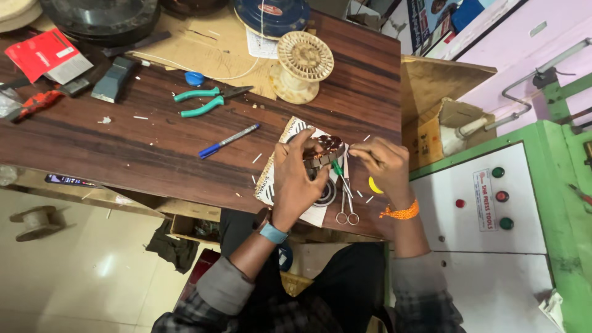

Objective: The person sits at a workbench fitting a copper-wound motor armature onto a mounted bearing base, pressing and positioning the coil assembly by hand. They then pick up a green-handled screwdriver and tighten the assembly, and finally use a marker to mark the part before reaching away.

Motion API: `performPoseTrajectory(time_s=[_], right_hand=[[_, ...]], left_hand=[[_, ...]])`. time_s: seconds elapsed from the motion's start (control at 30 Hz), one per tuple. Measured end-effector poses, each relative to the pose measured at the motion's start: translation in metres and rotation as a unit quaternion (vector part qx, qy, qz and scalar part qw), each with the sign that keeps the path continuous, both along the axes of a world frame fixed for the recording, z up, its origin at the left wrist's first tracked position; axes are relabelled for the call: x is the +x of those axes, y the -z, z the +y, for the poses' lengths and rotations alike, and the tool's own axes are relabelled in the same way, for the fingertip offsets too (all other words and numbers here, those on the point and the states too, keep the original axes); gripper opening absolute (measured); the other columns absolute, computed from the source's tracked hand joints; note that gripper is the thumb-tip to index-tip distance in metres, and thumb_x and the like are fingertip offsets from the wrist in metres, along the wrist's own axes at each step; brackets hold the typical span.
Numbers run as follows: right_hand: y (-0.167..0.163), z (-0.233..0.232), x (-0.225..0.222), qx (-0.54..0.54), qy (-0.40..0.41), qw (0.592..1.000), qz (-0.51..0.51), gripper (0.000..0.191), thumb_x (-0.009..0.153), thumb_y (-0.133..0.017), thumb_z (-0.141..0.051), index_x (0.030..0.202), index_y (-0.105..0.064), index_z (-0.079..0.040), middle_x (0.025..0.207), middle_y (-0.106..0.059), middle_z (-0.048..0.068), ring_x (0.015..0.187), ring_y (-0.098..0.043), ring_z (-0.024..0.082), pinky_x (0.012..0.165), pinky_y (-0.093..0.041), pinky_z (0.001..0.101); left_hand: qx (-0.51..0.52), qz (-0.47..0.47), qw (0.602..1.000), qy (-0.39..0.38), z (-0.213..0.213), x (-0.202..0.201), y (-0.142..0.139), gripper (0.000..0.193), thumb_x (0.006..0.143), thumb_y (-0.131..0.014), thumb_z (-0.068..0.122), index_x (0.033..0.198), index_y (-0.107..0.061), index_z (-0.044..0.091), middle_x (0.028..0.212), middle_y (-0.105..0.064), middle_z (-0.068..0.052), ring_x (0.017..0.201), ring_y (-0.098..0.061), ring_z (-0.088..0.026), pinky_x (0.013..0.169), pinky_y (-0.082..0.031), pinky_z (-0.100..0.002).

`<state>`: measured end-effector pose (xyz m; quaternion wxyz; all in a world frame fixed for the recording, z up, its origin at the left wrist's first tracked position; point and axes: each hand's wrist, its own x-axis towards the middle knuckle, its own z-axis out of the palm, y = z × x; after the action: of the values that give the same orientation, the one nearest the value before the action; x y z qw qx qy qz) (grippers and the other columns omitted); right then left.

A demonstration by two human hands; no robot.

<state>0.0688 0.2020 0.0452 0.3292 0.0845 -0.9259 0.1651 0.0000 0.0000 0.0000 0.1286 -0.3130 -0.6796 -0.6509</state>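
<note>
Desk point(154, 142): dark wooden top; it carries all the small things and is cut off at the upper left edge.
Cabinet point(493, 246): green and white box with round buttons, just right of the desk; its use cannot be told.
Paper point(277, 185): printed sheet lying at the near desk edge, under the work.
Spool point(302, 65): empty pale reel, well behind the hands.
Stator point(324, 153): round metal core with copper-coloured windings, on the paper, tilted up a little.
Left hand point(296, 176): fingers curled around the near side of the stator, closed on it and steadying it.
Right hand point(385, 161): fingertips pinched together just right of the stator; it seems to hold something thin, but what it is cannot be made out.
Handling: the stator is judged heavy for its size and stiff; the iron rim is the safe place to take hold, because the thin windings look easy to scratch or bend.
Pliers point(206, 98): green handles, apart from the hands, near the desk middle.
Scissors point(346, 206): small, lying on the paper below the stator, beside a green-handled tool point(337, 168).
Pen point(228, 140): blue, left of the paper.
Hidden: the left hand covers the near half of the stator; a dark ring under it is hard to identify.
</note>
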Motion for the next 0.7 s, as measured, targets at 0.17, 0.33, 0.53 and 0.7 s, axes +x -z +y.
performPoseTrajectory(time_s=[0.17, 0.33, 0.53, 0.7], right_hand=[[-0.014, -0.01, -0.031, 0.014, -0.023, 0.999, -0.021, 0.008, 0.089, -0.08, -0.01, 0.093, -0.075, -0.005, 0.086, -0.075, 0.006, 0.066, -0.069, 0.018, 0.058, -0.049, 0.0297], [-0.039, -0.036, -0.049, 0.034, -0.041, 0.998, -0.025, 0.009, 0.088, -0.08, -0.01, 0.093, -0.075, -0.005, 0.086, -0.075, 0.006, 0.07, -0.071, 0.019, 0.06, -0.052, 0.0304], [-0.072, -0.06, -0.056, 0.079, -0.055, 0.995, 0.003, 0.011, 0.088, -0.082, -0.009, 0.091, -0.073, -0.003, 0.086, -0.074, 0.007, 0.073, -0.073, 0.02, 0.061, -0.054, 0.0303], [-0.098, -0.085, -0.078, 0.128, -0.046, 0.991, 0.012, 0.01, 0.087, -0.082, -0.011, 0.087, -0.074, -0.005, 0.083, -0.074, 0.004, 0.068, -0.071, 0.018, 0.055, -0.05, 0.0306]], left_hand=[[-0.035, -0.012, 0.999, -0.024, -0.006, -0.028, -0.007, 0.071, 0.074, -0.08, 0.01, 0.138, -0.049, 0.008, 0.107, -0.071, -0.004, 0.099, -0.049, -0.026, 0.093, -0.04, -0.04], [-0.047, -0.018, 0.998, -0.036, -0.024, -0.034, -0.027, 0.064, 0.075, -0.082, 0.014, 0.132, -0.053, 0.007, 0.106, -0.071, -0.004, 0.094, -0.048, -0.024, 0.088, -0.04, -0.04], [-0.078, -0.016, 0.995, -0.054, -0.035, -0.035, -0.059, 0.06, 0.074, -0.086, 0.018, 0.125, -0.056, 0.009, 0.101, -0.067, -0.004, 0.09, -0.045, -0.025, 0.083, -0.04, -0.04], [-0.056, -0.027, 0.996, -0.063, -0.051, -0.057, -0.082, 0.064, 0.076, -0.084, 0.015, 0.131, -0.052, 0.008, 0.103, -0.065, -0.004, 0.097, -0.048, -0.026, 0.087, -0.04, -0.042]])
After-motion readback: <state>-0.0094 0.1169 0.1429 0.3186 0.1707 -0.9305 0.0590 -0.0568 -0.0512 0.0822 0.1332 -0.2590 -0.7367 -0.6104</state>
